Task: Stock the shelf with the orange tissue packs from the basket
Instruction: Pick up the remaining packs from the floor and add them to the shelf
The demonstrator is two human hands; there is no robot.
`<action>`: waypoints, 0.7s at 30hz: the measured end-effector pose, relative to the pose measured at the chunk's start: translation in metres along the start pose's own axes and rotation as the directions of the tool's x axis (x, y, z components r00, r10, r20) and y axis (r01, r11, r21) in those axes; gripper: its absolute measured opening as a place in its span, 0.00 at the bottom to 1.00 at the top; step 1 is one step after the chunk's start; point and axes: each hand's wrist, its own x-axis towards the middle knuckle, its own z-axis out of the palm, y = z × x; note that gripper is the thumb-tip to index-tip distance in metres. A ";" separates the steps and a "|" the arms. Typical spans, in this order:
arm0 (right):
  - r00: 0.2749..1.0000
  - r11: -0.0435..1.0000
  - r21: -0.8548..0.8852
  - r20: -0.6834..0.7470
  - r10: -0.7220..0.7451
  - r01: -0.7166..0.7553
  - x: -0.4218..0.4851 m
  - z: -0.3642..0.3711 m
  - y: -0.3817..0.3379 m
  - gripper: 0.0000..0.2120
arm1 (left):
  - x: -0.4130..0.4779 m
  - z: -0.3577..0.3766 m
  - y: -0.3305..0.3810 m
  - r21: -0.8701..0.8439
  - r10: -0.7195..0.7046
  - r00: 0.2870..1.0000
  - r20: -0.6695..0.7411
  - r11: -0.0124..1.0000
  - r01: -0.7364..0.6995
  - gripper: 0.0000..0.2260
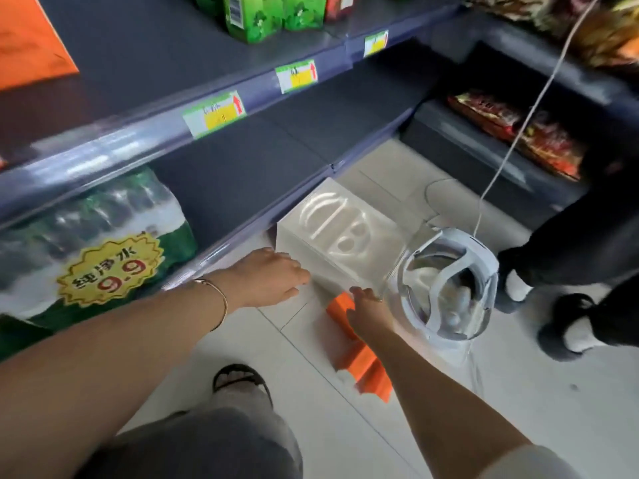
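Orange tissue packs (366, 369) are seen low by the floor (518, 392), just under the right grip (368, 307), long axis laid along that forearm (435, 395); whether it is clamped cannot be told. The left grip (273, 276), fingers straight, is held farther off, beside a white box (332, 233).

Motion-blurred. Left grip (269, 276), palm down w/ fingers straight, sits at near edge of the clear basket (311, 243) on the floor (518, 409), by the bottom shelf (242, 188). Right grip (370, 307) lies over the orange tissue packs (361, 363); can't tell if it holds one. White headset (449, 281) just right of basket. Green water pack (96, 243) on bottom shelf.
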 end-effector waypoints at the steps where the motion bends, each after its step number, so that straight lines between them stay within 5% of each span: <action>1: 0.999 0.999 0.005 0.017 0.035 -0.035 0.005 0.009 0.004 0.22 | 0.006 0.005 -0.001 -0.009 0.006 1.000 0.008 1.000 -0.005 0.14; 8: 0.968 0.968 -0.005 -0.010 0.252 -0.252 0.040 0.063 0.012 0.21 | 0.033 0.054 -0.012 -0.109 0.003 0.998 0.070 0.994 0.004 0.12; 13: 0.953 0.951 -0.060 -0.020 0.303 -0.304 0.052 0.092 0.006 0.18 | 0.032 0.090 -0.027 -0.167 -0.011 0.971 0.239 0.985 0.052 0.16; 16: 0.985 0.980 -0.107 -0.049 0.165 -0.170 0.057 0.096 -0.010 0.16 | 0.025 0.106 -0.038 -0.194 -0.070 0.962 0.264 0.973 0.124 0.17; 21: 0.989 0.979 0.147 0.003 -0.146 0.144 0.058 0.100 -0.053 0.19 | 0.019 0.126 -0.039 -0.160 -0.218 0.966 0.138 0.958 0.239 0.19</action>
